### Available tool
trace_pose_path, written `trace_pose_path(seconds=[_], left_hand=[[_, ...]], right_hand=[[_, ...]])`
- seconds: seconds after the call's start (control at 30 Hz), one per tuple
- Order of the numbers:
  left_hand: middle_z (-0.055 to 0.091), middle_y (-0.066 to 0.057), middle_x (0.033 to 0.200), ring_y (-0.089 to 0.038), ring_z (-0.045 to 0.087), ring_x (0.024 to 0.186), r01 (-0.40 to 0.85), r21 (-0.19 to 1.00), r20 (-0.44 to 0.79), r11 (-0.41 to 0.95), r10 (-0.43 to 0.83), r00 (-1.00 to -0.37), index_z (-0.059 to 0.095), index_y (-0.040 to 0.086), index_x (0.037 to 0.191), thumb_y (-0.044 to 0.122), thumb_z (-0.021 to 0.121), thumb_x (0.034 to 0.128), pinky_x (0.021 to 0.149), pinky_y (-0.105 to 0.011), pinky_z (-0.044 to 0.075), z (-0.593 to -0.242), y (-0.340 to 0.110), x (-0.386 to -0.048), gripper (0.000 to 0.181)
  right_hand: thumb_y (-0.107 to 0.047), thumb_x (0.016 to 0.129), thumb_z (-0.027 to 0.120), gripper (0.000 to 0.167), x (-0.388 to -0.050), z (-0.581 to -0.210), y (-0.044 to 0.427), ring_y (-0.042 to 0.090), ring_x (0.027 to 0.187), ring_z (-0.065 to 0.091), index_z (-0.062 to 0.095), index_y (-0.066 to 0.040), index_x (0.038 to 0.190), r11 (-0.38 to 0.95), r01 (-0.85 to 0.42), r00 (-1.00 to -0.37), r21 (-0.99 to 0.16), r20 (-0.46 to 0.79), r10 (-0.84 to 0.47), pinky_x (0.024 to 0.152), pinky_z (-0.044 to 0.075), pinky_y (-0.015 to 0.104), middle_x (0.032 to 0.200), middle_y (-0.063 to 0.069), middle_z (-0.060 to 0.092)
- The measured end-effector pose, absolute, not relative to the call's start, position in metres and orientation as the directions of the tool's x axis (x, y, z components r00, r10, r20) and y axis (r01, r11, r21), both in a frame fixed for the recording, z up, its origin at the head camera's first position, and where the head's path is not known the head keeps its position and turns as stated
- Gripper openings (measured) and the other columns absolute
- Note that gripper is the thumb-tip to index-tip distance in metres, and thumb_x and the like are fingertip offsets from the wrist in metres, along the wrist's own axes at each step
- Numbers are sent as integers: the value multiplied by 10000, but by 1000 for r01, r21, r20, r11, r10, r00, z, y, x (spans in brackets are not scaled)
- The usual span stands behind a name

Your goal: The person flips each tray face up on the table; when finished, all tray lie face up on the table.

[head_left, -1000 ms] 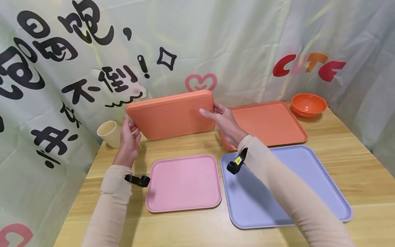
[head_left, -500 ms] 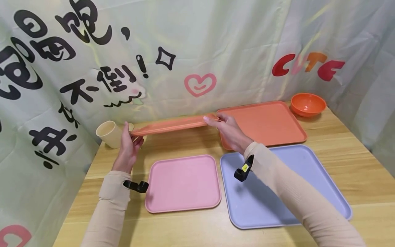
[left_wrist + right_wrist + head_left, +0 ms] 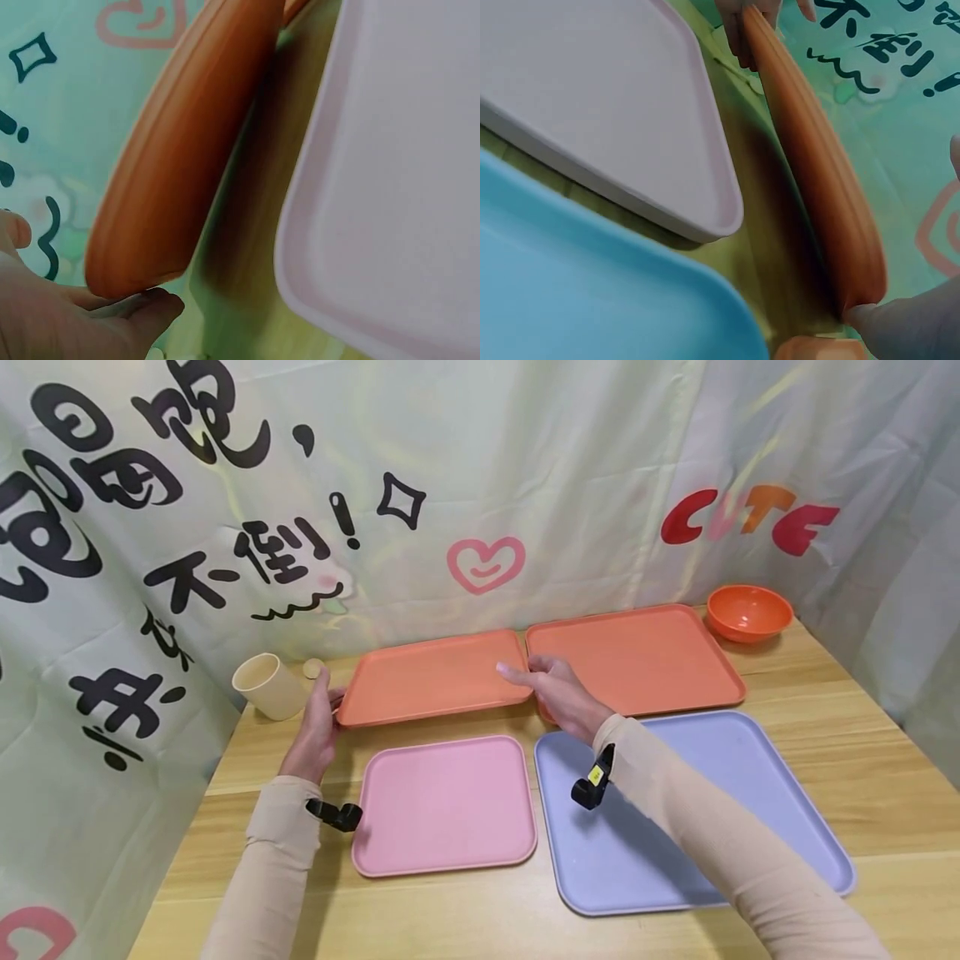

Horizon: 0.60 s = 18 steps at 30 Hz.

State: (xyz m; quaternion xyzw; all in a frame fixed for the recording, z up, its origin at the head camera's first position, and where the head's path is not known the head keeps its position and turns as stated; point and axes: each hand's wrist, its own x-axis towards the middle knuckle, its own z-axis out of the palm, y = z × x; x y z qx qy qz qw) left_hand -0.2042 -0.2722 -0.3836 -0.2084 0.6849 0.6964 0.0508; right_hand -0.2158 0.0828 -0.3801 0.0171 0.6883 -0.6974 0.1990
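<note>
Both hands hold an orange tray (image 3: 435, 677), low at the back of the table and left of a second orange tray (image 3: 637, 660). My left hand (image 3: 313, 731) has its fingers at and under the left end, with the thumb raised along that edge. Fingers lie beneath the tray's corner in the left wrist view. My right hand (image 3: 562, 693) grips the right end, thumb over the rim; its other fingers are partly hidden. In the right wrist view the held tray (image 3: 810, 157) is seen edge-on, tilted, above the wood. Whether it touches the table is unclear.
A pink tray (image 3: 446, 806) lies in front, with a larger blue-violet tray (image 3: 690, 810) to its right. A cream cup (image 3: 270, 689) stands tilted at the left, beside a small round beige piece (image 3: 312, 669). An orange bowl (image 3: 750, 614) sits back right. A printed curtain (image 3: 585, 485) hangs behind.
The held orange tray has swung down from a steep tilt, underside toward me, through nearly edge-on to almost flat, its top face now showing. Both hands keep hold at its ends.
</note>
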Motion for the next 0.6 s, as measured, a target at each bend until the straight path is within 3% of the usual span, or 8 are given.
trace_pose_path(seconds=[0.13, 0.27, 0.37, 0.6], left_hand=[[335, -170, 1514, -223, 427, 1269, -391, 920, -386, -16, -199, -901, 221, -53, 1562, 647, 202, 1031, 1093, -308, 358, -389, -274, -208, 879], [236, -208, 1619, -284, 271, 1467, -422, 907, -411, 8, -206, -888, 206, -65, 1567, 644, 206, 1033, 1209, -348, 229, -394, -274, -211, 887], [218, -216, 1634, -294, 214, 1504, -432, 902, -416, 26, -217, -883, 205, -71, 1567, 636, 207, 1036, 1232, -354, 171, -397, -276, -212, 885], [256, -207, 1628, -300, 251, 1484, -446, 892, -422, 70, -224, -879, 225, -49, 1574, 656, 219, 1027, 1231, -368, 170, -400, -277, -211, 892]], right_hand=[[-447, 862, 789, 1047, -217, -385, 81, 272, 1500, 226, 183, -13, 1598, 44, 310, -915, -950, -310, -257, 1206, 262, 451, 1653, 127, 199], [-364, 876, 785, 1045, -217, -389, 80, 293, 1522, 163, 130, 9, 1600, 62, 312, -907, -948, -317, -276, 1220, 226, 445, 1664, 153, 151], [-315, 884, 773, 1044, -218, -392, 78, 293, 1534, 117, 90, 10, 1603, 82, 328, -893, -941, -337, -297, 1230, 197, 439, 1675, 150, 114], [-281, 891, 756, 1043, -218, -395, 78, 281, 1542, 87, 53, -6, 1610, 125, 335, -877, -934, -357, -321, 1235, 179, 439, 1685, 130, 82]])
